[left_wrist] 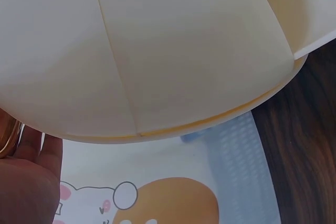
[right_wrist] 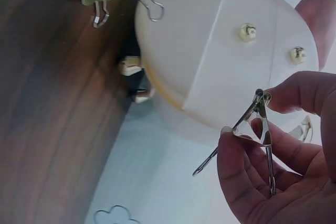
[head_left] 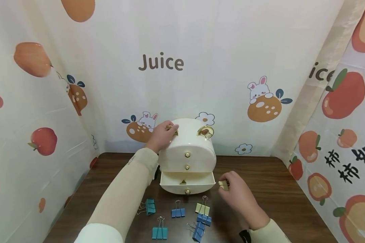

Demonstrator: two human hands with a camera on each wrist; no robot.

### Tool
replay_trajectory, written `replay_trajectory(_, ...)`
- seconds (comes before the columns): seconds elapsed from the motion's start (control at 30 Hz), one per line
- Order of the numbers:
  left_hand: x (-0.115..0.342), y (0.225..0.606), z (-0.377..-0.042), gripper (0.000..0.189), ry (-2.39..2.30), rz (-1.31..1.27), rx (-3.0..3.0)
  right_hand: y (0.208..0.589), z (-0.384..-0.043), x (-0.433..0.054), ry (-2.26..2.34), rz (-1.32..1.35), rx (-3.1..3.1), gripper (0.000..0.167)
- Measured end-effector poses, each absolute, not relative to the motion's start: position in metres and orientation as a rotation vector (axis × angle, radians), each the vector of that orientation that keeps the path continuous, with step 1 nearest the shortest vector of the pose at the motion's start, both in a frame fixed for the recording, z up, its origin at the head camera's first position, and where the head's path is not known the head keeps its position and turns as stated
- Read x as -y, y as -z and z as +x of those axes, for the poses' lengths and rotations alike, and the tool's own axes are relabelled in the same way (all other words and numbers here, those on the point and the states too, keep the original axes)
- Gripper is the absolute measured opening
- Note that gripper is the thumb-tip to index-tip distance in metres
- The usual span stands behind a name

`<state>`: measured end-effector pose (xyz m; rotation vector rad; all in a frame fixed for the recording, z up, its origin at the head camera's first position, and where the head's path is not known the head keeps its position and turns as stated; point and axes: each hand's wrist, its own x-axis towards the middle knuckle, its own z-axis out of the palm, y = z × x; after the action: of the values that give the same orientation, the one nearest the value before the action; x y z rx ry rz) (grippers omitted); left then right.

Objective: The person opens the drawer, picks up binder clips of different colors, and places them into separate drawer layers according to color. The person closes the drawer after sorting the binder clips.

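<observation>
A white box with drawers (head_left: pixel 187 145) and small gold knobs stands at the back of the table. My left hand (head_left: pixel 163 135) grips the gold ring handle (left_wrist: pixel 7 134) on the left of its top. The bottom drawer (head_left: pixel 174 187) is pulled out, and a gold binder clip (head_left: pixel 183 182) lies inside it. Just right of that drawer, my right hand (head_left: pixel 240 194) pinches another gold binder clip (right_wrist: pixel 266 132) between thumb and fingers. In the right wrist view its two wire arms point down, away from the thumb.
In front of the box lie teal clips (head_left: pixel 160 233), blue clips (head_left: pixel 178 213) and a pale yellow clip (head_left: pixel 202 209). A second gold ring handle (head_left: pixel 211 132) sits on the box's top right. Printed cloth (head_left: pixel 170 91) hangs behind and at both sides of the brown table (head_left: pixel 255 168).
</observation>
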<state>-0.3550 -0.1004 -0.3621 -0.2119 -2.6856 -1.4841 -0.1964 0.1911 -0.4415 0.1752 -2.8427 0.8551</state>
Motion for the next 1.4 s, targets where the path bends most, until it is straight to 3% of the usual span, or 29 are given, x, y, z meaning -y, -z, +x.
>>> replay_trajectory(0.27, 0.099, 0.361, -0.356, 0.038, 1.505, -0.208, 2.693, 0.421, -0.209, -0.181, -0.866, 0.225, 2.812, 0.019)
replay_trajectory(0.53, 0.101, 0.36, -0.357, 0.037, 1.509, -0.199, 2.687, 0.409, -0.227, -0.169, -0.764, 0.346, 2.801, 0.031)
replay_trajectory(1.03, 0.097, 0.36, -0.355, 0.038, 1.497, -0.199, 2.688, 0.417, -0.246, -0.158, -0.695, 0.449, 2.781, 0.024)
replay_trajectory(1.4, 0.098, 0.36, -0.354, 0.038, 1.48, -0.209, 2.691, 0.43, -0.25, -0.147, -0.846, 0.357, 2.754, 0.02)
